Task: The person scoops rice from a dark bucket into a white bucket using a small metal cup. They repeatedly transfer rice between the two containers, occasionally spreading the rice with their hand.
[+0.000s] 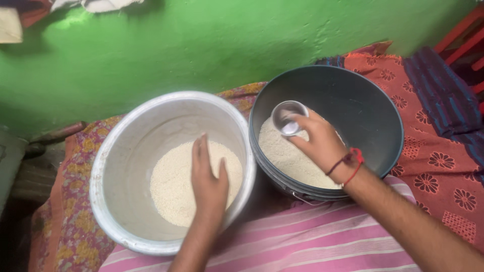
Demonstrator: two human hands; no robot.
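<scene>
The palm of the left hand [207, 177] is hidden, because only its back faces the camera, and both forearms are cut off by the lower edge of the view. The bottom of the dark bucket [353, 108] cannot be seen under the grain, and its lower wall, at 6 o'clock, goes behind the rim of the neighbouring vessel and into shadow. At the top left corner some cloth hangs, too cropped to identify. A green wall [201, 40] fills the upper part. Under the vessels lie an orange cloth with dark flowers [438, 161], at 3 o'clock, and a pink striped cloth [302, 242] at 6 o'clock; a dark blue striped fabric and red bars stand at 2 o'clock. Nothing stands between the hands and the vessels. The right hand [322, 143], with a red thread on the wrist, is inside the bucket, and its fingers are closed around a small steel cup [288, 118], which is shiny, round and tilted with the mouth toward 11 o'clock, just above the white rice [287, 156] in the bucket. The left hand is flat, fingers stretched and together, thumb apart, holding nothing, and it rests on the rice heap inside the large aluminium pot [151, 126] at 9 o'clock of the bucket; the two rims are touching.
</scene>
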